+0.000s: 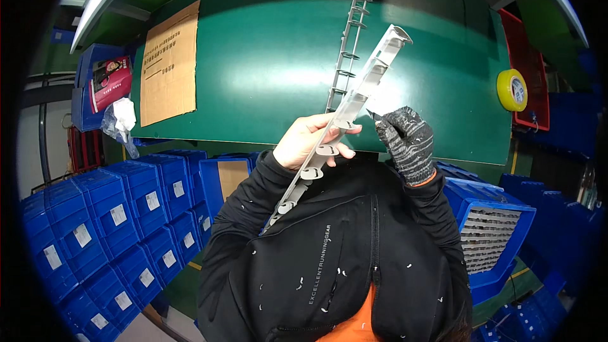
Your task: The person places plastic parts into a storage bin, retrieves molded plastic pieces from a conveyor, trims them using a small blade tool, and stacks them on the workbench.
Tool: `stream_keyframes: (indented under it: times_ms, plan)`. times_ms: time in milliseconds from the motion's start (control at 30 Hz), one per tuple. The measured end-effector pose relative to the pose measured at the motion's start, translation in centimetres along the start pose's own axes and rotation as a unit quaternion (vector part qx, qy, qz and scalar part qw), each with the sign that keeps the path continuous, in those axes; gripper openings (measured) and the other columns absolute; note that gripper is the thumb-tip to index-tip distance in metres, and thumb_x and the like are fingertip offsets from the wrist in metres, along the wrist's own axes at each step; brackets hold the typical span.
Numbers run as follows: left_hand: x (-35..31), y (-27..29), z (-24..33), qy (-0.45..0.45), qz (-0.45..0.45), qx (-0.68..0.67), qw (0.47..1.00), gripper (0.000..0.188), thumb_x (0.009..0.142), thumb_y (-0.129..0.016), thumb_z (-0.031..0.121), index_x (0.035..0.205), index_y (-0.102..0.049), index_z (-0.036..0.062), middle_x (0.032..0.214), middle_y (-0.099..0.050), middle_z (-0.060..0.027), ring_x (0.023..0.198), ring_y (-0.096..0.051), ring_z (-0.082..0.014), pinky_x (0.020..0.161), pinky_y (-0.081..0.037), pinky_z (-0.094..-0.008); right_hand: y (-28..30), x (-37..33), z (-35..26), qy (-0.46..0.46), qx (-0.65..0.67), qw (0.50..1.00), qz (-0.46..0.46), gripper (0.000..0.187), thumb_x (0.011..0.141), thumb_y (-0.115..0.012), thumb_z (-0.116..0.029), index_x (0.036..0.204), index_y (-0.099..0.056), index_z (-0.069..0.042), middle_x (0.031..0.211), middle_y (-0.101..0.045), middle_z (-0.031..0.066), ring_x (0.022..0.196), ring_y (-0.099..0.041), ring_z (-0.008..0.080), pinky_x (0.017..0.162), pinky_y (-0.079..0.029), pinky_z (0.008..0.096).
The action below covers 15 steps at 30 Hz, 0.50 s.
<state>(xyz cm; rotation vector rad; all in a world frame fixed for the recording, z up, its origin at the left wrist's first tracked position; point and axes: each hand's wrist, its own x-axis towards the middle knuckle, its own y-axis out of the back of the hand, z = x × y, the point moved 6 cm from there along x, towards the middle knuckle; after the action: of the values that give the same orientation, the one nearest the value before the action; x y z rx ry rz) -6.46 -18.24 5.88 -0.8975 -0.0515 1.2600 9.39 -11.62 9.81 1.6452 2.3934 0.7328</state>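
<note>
black jacket (285, 247) cloth sits closest to us, dotted with small white scraps and open at the bottom over an orange garment (361, 320). our left hand (307, 138), bare, is closed around the long pale strip (348, 111), which slants from beside our left sleeve up over the green table (266, 69), its curved tabs showing along its length. our right hand (408, 142), in a gray-and-black glove, has its fingers drawn narrow on a small dark pointed thing (372, 114), just beside the strip; we cannot tell whether the two touch. beyond, a second gray strip (350, 56) lies on the table, with a cardboard sheet (170, 66) to the left and a yellow tape roll (505, 90) by a red crate (531, 57) on the right. blue crates (101, 206) stand stacked at lower left.
</note>
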Motion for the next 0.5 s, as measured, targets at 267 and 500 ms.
stream_keyframes:
  times_ms: [267,500]
  plan:
    - [1.4,-1.9,-1.3,0.082,-0.12,-0.104,0.984,0.046,0.084,-0.052,0.028,0.119,-0.04,-0.0007,0.107,-0.054,-0.0186,0.074,-0.062,-0.0315,0.055,-0.054,-0.0324,-2.7,1.1,1.5,-0.209,0.499,0.839,-0.065,0.046,0.082,-0.05,-0.047,0.097,-0.053,-0.003,0.053,-0.043,-0.0035,0.037,-0.033,0.0057,0.032,-0.024,0.0193]
    - [-1.2,0.3,1.8,0.036,-0.059,0.182,0.981,0.04,0.088,-0.044,0.013,0.125,-0.035,-0.0014,0.102,-0.056,-0.0127,0.076,-0.056,-0.0111,0.066,-0.048,-0.0225,2.8,4.3,2.2,-0.154,0.59,0.788,0.087,0.039,0.086,-0.046,-0.041,0.094,-0.054,-0.004,0.052,-0.041,-0.0031,0.038,-0.035,0.0063,0.033,-0.028,0.0195]
